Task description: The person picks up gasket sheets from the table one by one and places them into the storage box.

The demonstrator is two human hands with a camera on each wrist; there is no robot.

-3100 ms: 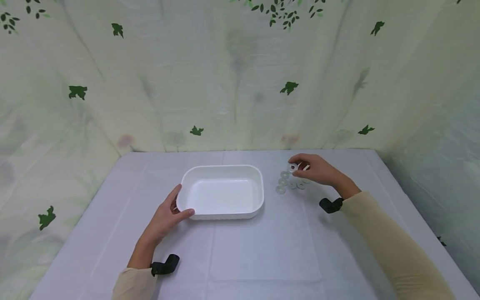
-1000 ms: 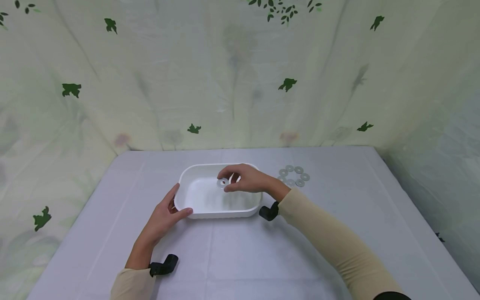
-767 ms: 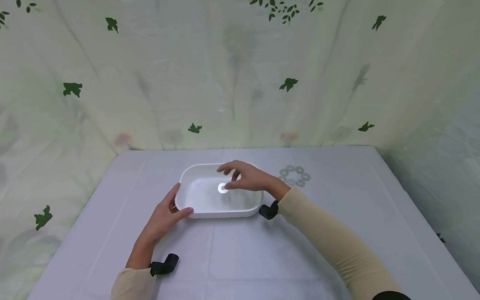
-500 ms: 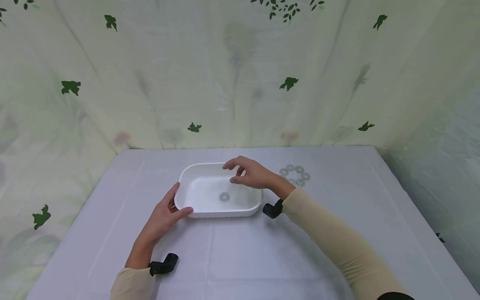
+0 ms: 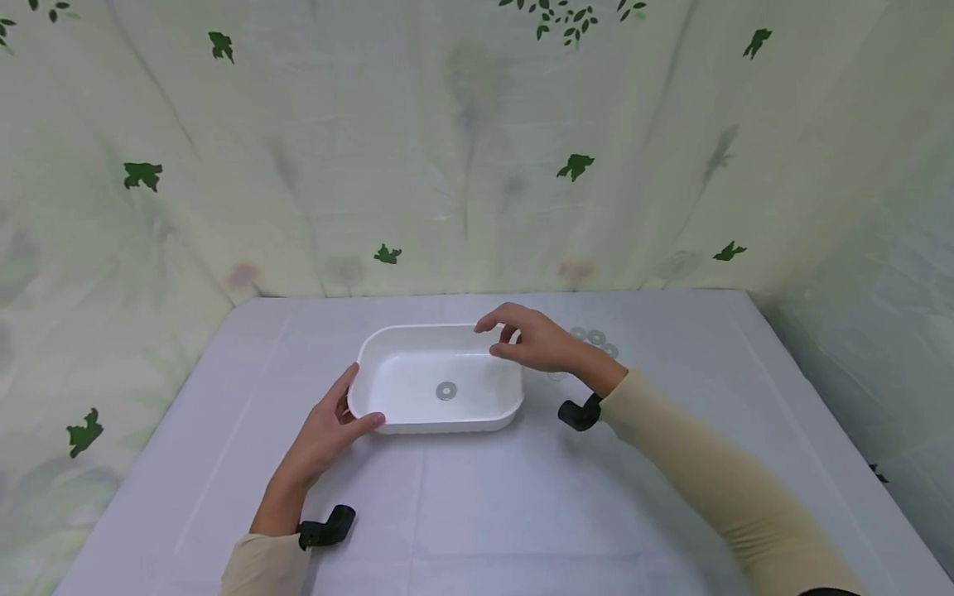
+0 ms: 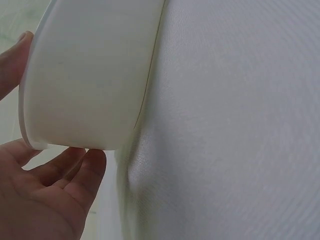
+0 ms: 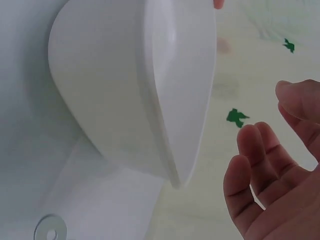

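Observation:
A white rectangular tray (image 5: pixel 402 377) with rounded corners stands on the table. My left hand (image 5: pixel 325 434) holds its left end, thumb on the near rim and fingers against the side; the left wrist view shows those fingers (image 6: pixel 90 172) on the tray wall. One grey flat washer (image 5: pixel 439 391) lies on the tray floor. Over the tray's right rim hovers my right hand (image 5: pixel 547 341), thumb and fingers apart with nothing between them, as the right wrist view confirms. Several more washers (image 5: pixel 591 336) lie right of the tray, partly hidden behind that hand and wrist.
A white cloth covers the table (image 5: pixel 477 505). At the table's far edge hangs a pale curtain (image 5: pixel 417 165) with green leaf and bird prints. Black wrist cameras (image 5: pixel 326 527) sit on both wrists.
My right hand took a washer from the group, carried it left over the tray and let it go. It has since drawn back right. The left hand stays on the tray.

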